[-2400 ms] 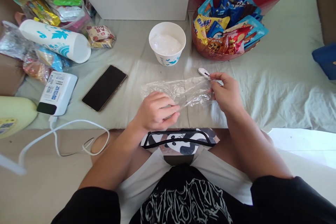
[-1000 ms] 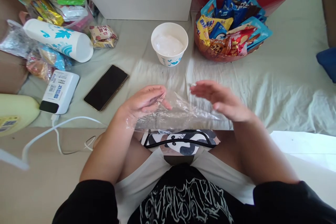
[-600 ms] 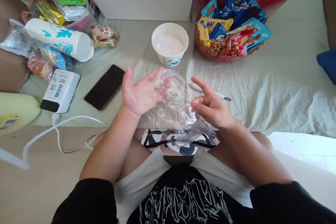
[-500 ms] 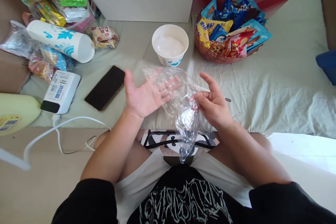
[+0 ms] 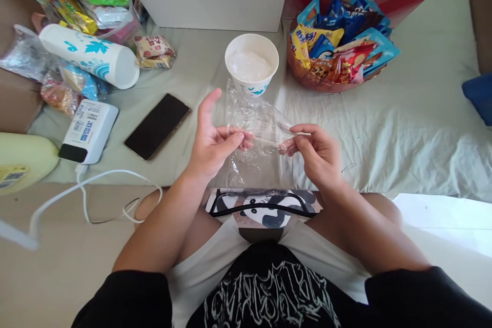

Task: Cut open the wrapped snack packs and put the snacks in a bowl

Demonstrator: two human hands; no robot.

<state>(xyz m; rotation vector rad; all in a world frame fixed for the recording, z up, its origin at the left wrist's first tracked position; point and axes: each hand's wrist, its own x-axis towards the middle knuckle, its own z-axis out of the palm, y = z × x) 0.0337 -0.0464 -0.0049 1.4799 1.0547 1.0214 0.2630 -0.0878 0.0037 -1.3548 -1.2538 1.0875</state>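
Note:
A thin, crinkled sheet of clear plastic film [image 5: 251, 159] stretches between my two hands in front of the paper bowl; whether it is a bag cannot be told. My left hand [image 5: 215, 143] pinches it between thumb and fingers, the index finger raised. On the other side my right hand [image 5: 319, 154] grips the film with thumb and fingertips. Just beyond stands the white paper bowl [image 5: 257, 88] with blue prints, upright, holding something pale and translucent. The film's far corner comes up to the bowl's side.
To the left lie a black phone [image 5: 157, 127], a white device [image 5: 98, 128] with a cable, a stack of paper cups [image 5: 88, 56] and snack packets. At the back right, a basket [image 5: 307, 76] holds wrapped snacks. A panda-print item [image 5: 261, 210] lies between the knees.
My left hand has turned from an open palm behind the film to a pinch on it. The film, formerly bunched and hanging from my right hand, is now spread between both hands.

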